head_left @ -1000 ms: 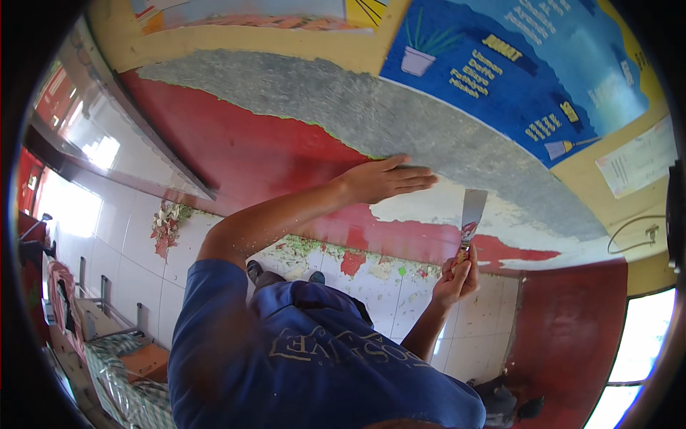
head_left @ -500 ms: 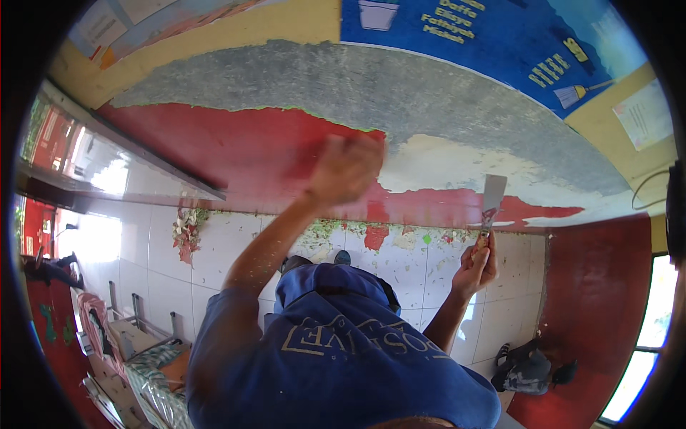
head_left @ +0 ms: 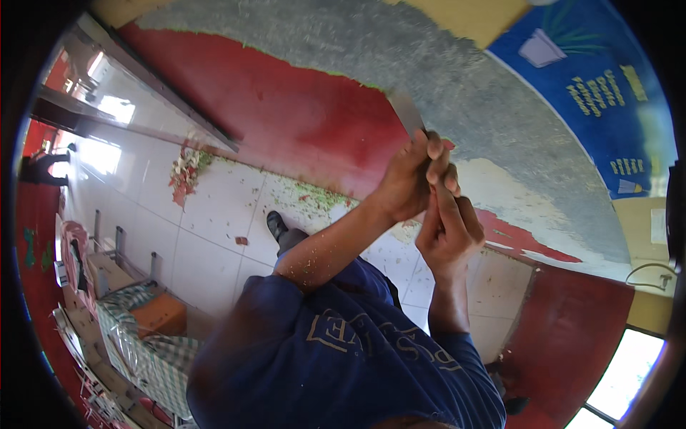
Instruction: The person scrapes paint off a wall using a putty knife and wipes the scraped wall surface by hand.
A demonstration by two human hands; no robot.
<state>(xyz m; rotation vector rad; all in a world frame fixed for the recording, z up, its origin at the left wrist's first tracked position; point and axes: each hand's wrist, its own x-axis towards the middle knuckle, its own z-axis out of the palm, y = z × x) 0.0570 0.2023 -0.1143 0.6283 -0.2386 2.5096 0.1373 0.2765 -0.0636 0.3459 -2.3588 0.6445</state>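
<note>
My left hand [head_left: 409,180] and my right hand [head_left: 454,232] are together in front of the wall, both closed around the handle of a paint scraper. Most of the handle is hidden in my fingers. The scraper's flat metal blade [head_left: 406,113], blurred, points up and to the left, by the edge where red paint [head_left: 307,107] meets bare grey plaster [head_left: 429,64]. Whether the blade touches the wall I cannot tell. Off-white patches [head_left: 500,182] show on the wall to the right of my hands.
Green and red paint flakes [head_left: 307,199] litter the white tiled floor [head_left: 214,236] along the wall. A desk with a checked cloth [head_left: 128,336] stands at lower left. At upper right hangs a blue poster [head_left: 586,79]. A red wall [head_left: 564,329] rises at right.
My right hand has brought the scraper left and higher, and my left hand has come onto it from the wall. The view has turned, and my foot shows further left.
</note>
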